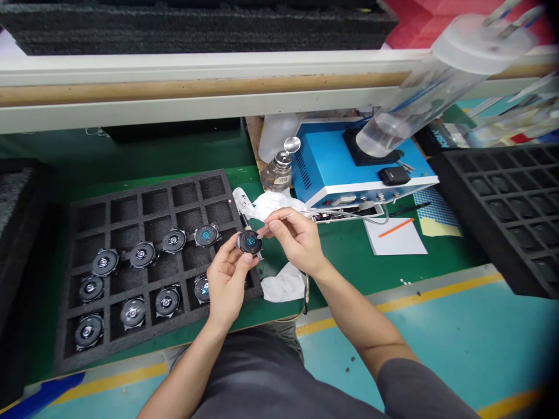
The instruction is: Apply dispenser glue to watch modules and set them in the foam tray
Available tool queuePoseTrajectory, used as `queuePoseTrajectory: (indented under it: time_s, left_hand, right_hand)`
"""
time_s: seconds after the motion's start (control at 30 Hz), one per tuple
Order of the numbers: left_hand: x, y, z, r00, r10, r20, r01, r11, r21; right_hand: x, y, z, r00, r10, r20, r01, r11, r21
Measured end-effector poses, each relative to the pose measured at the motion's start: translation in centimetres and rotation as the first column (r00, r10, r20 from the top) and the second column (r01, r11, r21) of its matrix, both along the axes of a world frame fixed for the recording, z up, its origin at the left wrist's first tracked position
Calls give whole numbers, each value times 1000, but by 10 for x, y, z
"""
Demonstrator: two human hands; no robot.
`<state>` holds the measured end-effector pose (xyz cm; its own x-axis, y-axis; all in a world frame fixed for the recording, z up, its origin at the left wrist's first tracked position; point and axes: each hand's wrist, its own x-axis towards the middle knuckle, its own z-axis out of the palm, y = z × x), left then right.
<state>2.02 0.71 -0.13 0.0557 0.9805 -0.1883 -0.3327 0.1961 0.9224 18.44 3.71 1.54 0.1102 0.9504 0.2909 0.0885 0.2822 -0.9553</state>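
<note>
Left hand (227, 278) closed round a watch body (250, 241), round, black, blue-lit face, right hand (298, 238) pinching a thin tool (286, 217) at its edge

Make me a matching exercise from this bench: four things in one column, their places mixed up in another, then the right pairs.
Things
1. Orange stick
2. Strapless smartwatch with a lit blue display
3. Clear cylinder
4. Glass bottle

Places
A. On top of the blue machine
B. In the left hand
C. Just left of the blue machine
D. On the white paper

Pairs: 1-D, 2-B, 3-A, 4-C
</note>
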Motion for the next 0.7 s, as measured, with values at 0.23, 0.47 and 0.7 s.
queuePoseTrajectory:
  time_s: [0.23,0.47,0.7]
  left_hand:
    - [0,-1,0,1000,-4,10,4,1000,2]
    - [0,0,1,1000,0,-4,0,1000,-9]
    - [0,-1,-1,1000,4,-3,-4,1000,-3]
  right_hand:
    - [0,0,0,1000,-2,-6,2,1000,-5]
    - [0,0,-1,1000,0,-5,0,1000,-11]
    - [0,0,-1,1000,-4,5,4,1000,-5]
